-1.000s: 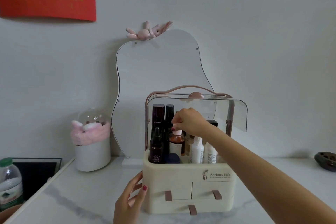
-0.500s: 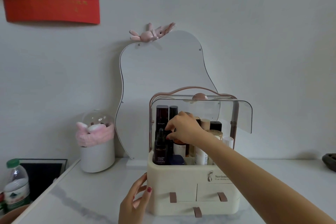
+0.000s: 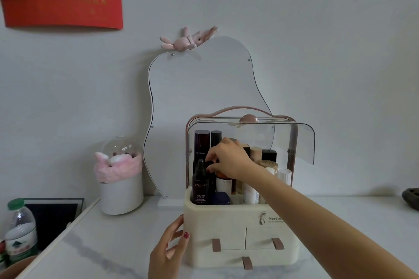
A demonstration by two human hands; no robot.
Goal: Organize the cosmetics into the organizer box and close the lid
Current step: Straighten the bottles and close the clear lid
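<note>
Head view shows the right hand [image 3: 229, 158] reaching into the top compartment of the organizer box [image 3: 238, 229], its fingertips pinching the dark cap of a small bottle [image 3: 223, 184] with an amber shoulder and pale label, standing just below the palm among the other cosmetics. Just left of those fingertips stands a black dropper bottle [image 3: 200, 184], with taller dark tubes [image 3: 201, 145] behind it; white bottles [image 3: 250, 193] sit under the wrist. The left hand [image 3: 169, 251] rests with loosely spread fingers against the box's lower left corner, steadying it on the surface [image 3: 108, 240]. The clear lid [image 3: 292, 140] is swung up, above and beyond the right hand. The pinched bottle looks like glass, so probably light but rigid, smooth and breakable; the cap seems the only free place to grip, since neighbours crowd its sides. Tipping the dropper bottle is the likeliest mishap. The box itself looks like stiff plastic, and may slide without the left hand's bracing.
</note>
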